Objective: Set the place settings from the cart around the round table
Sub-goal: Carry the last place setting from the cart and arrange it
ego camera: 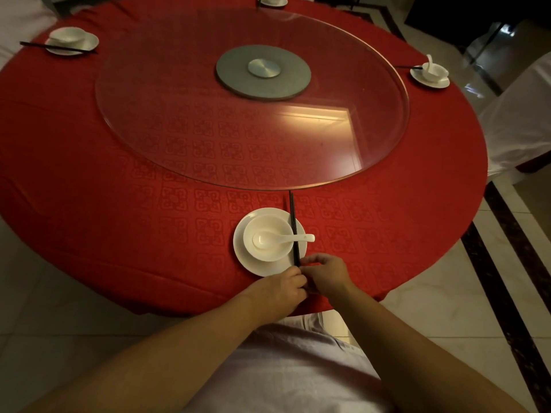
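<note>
A white plate [247, 257] sits near the front edge of the round table with its red cloth [119, 228]. On the plate stands a white bowl [268, 225] with a white spoon [283, 238] lying in it, handle to the right. Black chopsticks [293, 228] lie across the plate's right side, pointing away from me. My left hand [275, 292] and my right hand [325, 274] meet at the near end of the chopsticks, fingers curled and pinching them.
Three other settings stand around the rim: far left [71, 40], far right [430, 74] and at the back [272, 0]. A glass turntable [179, 129] on a grey hub [264, 73] fills the middle. White-covered chairs [521, 123] flank the table.
</note>
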Demonstrator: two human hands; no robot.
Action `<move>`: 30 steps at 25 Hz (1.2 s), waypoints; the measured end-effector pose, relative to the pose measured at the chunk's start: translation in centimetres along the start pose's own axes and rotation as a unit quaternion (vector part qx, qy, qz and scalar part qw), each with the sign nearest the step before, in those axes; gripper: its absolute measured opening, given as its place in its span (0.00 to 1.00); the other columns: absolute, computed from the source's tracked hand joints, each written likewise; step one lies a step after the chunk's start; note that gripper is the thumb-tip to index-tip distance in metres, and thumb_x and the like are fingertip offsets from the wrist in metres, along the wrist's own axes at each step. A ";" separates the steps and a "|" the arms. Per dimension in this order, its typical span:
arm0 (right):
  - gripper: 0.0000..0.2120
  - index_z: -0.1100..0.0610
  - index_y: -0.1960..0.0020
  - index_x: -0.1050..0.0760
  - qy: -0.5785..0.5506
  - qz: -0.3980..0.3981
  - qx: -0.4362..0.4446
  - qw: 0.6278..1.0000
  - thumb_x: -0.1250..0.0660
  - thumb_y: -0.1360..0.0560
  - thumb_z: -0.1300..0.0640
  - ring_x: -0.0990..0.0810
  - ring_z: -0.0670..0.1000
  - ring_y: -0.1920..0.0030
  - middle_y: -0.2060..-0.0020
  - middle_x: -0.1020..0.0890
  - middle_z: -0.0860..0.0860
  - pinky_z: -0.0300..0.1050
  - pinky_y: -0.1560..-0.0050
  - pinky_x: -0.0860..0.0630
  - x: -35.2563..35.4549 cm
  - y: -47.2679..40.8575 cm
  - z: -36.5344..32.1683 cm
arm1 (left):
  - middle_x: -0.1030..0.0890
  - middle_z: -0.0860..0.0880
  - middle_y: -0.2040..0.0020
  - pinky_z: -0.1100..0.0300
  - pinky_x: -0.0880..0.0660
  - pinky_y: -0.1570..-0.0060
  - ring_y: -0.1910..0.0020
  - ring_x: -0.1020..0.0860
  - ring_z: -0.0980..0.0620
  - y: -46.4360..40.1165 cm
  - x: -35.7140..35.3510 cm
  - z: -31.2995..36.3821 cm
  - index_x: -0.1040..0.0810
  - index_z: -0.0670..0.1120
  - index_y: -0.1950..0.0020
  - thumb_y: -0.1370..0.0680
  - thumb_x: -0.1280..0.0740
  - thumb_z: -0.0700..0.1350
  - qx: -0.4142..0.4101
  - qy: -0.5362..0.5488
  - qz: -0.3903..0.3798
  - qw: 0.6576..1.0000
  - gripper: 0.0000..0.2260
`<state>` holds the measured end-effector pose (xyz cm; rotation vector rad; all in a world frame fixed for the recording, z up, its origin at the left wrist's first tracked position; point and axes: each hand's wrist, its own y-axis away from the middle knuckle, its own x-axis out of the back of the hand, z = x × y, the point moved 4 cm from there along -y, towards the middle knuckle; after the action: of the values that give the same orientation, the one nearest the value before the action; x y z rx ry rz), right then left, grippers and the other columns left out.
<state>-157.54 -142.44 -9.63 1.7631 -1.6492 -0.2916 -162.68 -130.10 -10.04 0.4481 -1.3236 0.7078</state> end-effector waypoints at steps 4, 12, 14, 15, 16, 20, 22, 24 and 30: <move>0.08 0.56 0.55 0.18 0.032 0.009 0.020 0.999 0.27 0.28 0.68 0.17 0.55 0.66 0.64 0.15 0.58 0.51 0.63 0.16 0.0 0.0 -0.4 | 0.17 0.47 0.45 0.53 0.23 0.40 0.41 0.23 0.46 0.0 -0.4 -0.1 0.15 0.45 0.42 0.20 0.36 0.44 -0.006 0.004 -0.013 1.000 0.12; 0.09 0.51 0.50 0.16 0.147 0.043 0.086 0.984 0.25 0.29 0.59 0.15 0.50 0.62 0.62 0.14 0.49 0.47 0.60 0.16 -0.4 -0.2 -1.5 | 0.14 0.49 0.46 0.54 0.26 0.34 0.41 0.20 0.47 -0.4 -0.1 0.5 0.14 0.47 0.43 0.21 0.34 0.45 -0.033 -0.037 0.016 0.999 0.11; 0.10 0.51 0.49 0.17 0.166 0.049 0.095 0.980 0.25 0.29 0.59 0.16 0.47 0.62 0.61 0.15 0.47 0.44 0.62 0.19 -0.5 -0.2 -1.7 | 0.14 0.50 0.45 0.55 0.26 0.33 0.41 0.20 0.48 -0.3 0.0 0.6 0.14 0.48 0.43 0.21 0.34 0.46 -0.030 -0.053 0.022 0.998 0.11; 0.10 0.51 0.48 0.17 0.174 0.052 0.100 0.978 0.26 0.29 0.59 0.16 0.47 0.62 0.61 0.15 0.47 0.42 0.63 0.20 -0.5 -0.1 -1.7 | 0.14 0.50 0.45 0.55 0.27 0.33 0.41 0.20 0.49 -0.2 0.2 0.6 0.14 0.48 0.42 0.20 0.35 0.46 -0.027 -0.049 0.030 0.998 0.12; 0.10 0.51 0.49 0.16 0.182 0.056 0.106 0.976 0.26 0.29 0.58 0.17 0.45 0.62 0.62 0.16 0.46 0.40 0.64 0.21 -0.6 -0.1 -1.8 | 0.14 0.50 0.46 0.55 0.26 0.34 0.42 0.20 0.49 -0.1 0.6 0.6 0.14 0.47 0.42 0.20 0.35 0.46 -0.022 -0.033 0.038 0.998 0.12; 0.08 0.51 0.50 0.16 0.210 0.077 0.133 0.965 0.25 0.30 0.54 0.18 0.43 0.66 0.66 0.17 0.45 0.38 0.69 0.25 -0.7 0.2 -2.1 | 0.16 0.49 0.57 0.58 0.22 0.49 0.56 0.20 0.50 1.4 3.5 -0.5 0.13 0.44 0.54 0.24 0.29 0.45 0.001 0.087 0.146 0.985 0.06; 0.11 0.52 0.47 0.16 0.217 0.080 0.132 0.964 0.26 0.29 0.55 0.16 0.47 0.63 0.63 0.15 0.47 0.44 0.64 0.20 -0.9 0.2 -2.1 | 0.17 0.49 0.58 0.59 0.23 0.53 0.57 0.21 0.50 2.8 5.2 -2.6 0.14 0.44 0.56 0.25 0.27 0.44 0.080 0.124 0.208 0.967 0.04; 0.15 0.52 0.43 0.17 0.229 0.079 0.130 0.961 0.27 0.29 0.57 0.16 0.49 0.60 0.57 0.14 0.50 0.44 0.61 0.19 -1.1 0.2 -2.0 | 0.17 0.49 0.58 0.55 0.21 0.54 0.56 0.21 0.48 4.2 6.5 -5.3 0.14 0.43 0.57 0.27 0.24 0.42 0.191 0.123 0.252 0.941 0.03; 0.20 0.53 0.37 0.18 0.254 0.083 0.128 0.955 0.28 0.30 0.61 0.15 0.48 0.59 0.51 0.13 0.52 0.46 0.58 0.16 -0.9 0.1 -1.9 | 0.20 0.52 0.58 0.59 0.29 0.56 0.57 0.24 0.50 6.5 7.7 -10.1 0.15 0.45 0.56 0.27 0.24 0.44 0.408 0.135 0.278 0.859 0.04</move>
<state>-156.66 -140.93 -8.43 1.6801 -1.4819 0.4407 -159.34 -117.08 -5.22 0.6092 -0.8218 1.7778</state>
